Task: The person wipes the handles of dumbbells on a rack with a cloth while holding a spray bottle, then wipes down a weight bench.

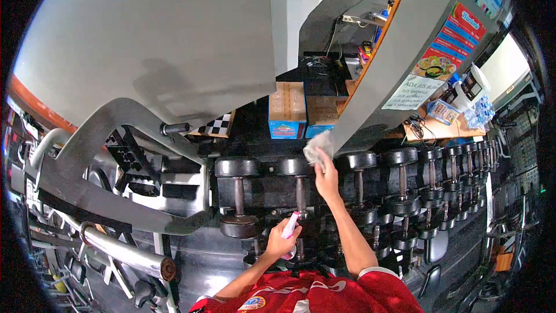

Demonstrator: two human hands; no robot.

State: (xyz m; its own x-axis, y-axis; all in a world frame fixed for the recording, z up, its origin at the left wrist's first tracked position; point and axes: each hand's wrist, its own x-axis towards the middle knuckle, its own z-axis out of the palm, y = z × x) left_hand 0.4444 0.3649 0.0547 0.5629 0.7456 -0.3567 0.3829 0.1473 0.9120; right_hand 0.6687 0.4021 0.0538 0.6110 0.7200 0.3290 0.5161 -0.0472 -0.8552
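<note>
My left hand (282,240) is wrapped round a spray bottle (291,225) with a pink and white top, low in front of my red shirt. Farther forward, my right hand (326,175) grips a pale crumpled cloth (318,147) above the far side of the rack. Just left of the cloth is the black head of a dumbbell (293,167), its grey handle running down toward the bottle. Another dumbbell (360,161) lies to the right of my right hand. The lower part of the bottle is mostly hidden by my fingers.
More dumbbells (401,156) line the rack to the right. A grey machine frame (124,110) and a metal bar (127,255) stand at left. Behind the rack are cardboard boxes (287,107), a checkered board (220,126), and a wooden table (446,130) with cables and containers.
</note>
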